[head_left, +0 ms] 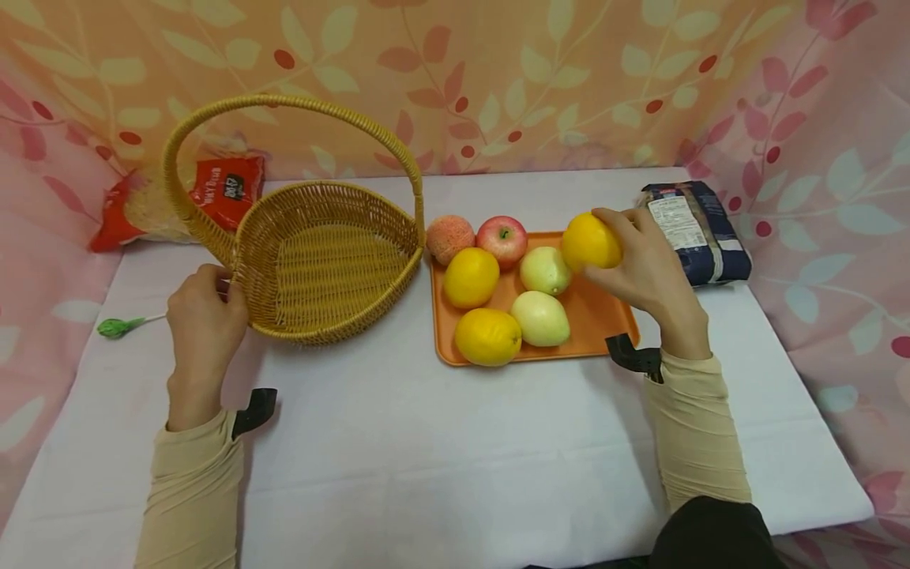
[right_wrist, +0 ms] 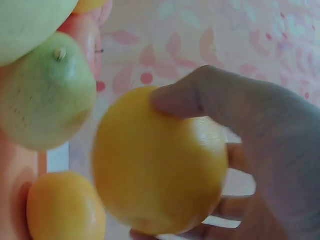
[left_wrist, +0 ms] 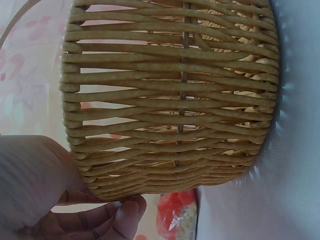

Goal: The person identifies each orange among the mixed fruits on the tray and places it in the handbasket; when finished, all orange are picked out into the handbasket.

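Note:
At the left side of the wicker basket [head_left: 323, 261], my left hand [head_left: 208, 308] grips the woven rim. Its thumb and fingers pinch the rim edge in the left wrist view. My right hand [head_left: 643, 265] holds a yellow-orange orange [head_left: 592, 241] over the right part of the orange tray [head_left: 593, 336], with the thumb on one side and fingers round the other. On the tray lie two pale green guava-like fruits [head_left: 544, 271], a red apple [head_left: 502, 241], a rough pinkish peach-like fruit [head_left: 450, 239] and more yellow fruits [head_left: 487, 337].
A red snack bag [head_left: 227, 190] lies behind the basket at the left. A dark blue packet [head_left: 700, 233] sits at the back right, beyond my right hand. Left of my left hand is a green bud on a white stem [head_left: 117, 327]. Patterned curtains [head_left: 455, 87] bound the white table.

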{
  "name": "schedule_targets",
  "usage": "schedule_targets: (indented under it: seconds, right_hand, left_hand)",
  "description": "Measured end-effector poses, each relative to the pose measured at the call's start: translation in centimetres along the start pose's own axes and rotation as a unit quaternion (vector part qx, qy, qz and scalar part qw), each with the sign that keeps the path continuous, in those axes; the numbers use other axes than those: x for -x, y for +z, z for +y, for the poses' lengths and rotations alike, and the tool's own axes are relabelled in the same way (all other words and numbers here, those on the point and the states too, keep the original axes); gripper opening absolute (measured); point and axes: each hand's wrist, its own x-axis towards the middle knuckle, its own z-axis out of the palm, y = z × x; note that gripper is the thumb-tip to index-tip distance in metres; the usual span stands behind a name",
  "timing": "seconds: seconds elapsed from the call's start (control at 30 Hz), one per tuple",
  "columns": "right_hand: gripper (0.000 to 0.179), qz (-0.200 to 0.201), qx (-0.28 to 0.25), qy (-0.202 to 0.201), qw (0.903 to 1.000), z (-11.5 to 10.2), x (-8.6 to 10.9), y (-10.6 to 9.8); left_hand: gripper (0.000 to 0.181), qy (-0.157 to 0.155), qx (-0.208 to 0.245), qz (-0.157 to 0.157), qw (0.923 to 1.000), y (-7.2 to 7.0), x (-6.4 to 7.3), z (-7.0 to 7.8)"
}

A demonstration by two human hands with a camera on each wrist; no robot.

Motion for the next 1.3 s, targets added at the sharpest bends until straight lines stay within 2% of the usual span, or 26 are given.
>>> schedule_targets:
  seconds: [0.17,0.27,0.5,0.7,0.93,1.17,1.3]
  right_hand:
    - [0.069,0.051,0.006,-0.071,0.9961,-1.7,-0.8,-0.3]
    - [0.072,0.065,0.005,-0.122,0.9904,-3.1,-1.3,-0.5]
    - [0.073,0.069,0.017,-0.246,0.9668,-6.8,-2.7,-0.7]
    - [0.07,0.065,0.024,-0.318,0.9456,-9.9,-3.5,-0.2]
    - [0.066,0.036,0.04,-0.371,0.9271,-13.4,-3.8,1.0]
    - [0.067,-0.025,0.063,-0.379,0.9229,-16.8,-4.1,3.1]
    - [0.069,-0.046,0.081,-0.387,0.9175,-18.2,-4.4,4.2]
  left_hand:
    - [0.03,-0.004,0.0,-0.005,1.0,0.1,-0.1,0.1]
    - [0.03,-0.001,-0.001,-0.003,1.0,0.2,0.0,0.0]
    - [0.029,0.011,0.003,0.009,0.9999,0.1,0.0,-0.1]
    - [0.029,0.01,0.002,0.007,0.9999,0.1,-0.1,-0.2]
    - [0.029,0.01,0.001,0.005,0.9999,0.0,-0.1,0.0]
    - [0.03,0.004,-0.001,-0.003,1.0,-0.2,0.0,0.0]
    - [0.031,-0.004,-0.003,-0.011,0.9999,-0.1,0.0,0.0]
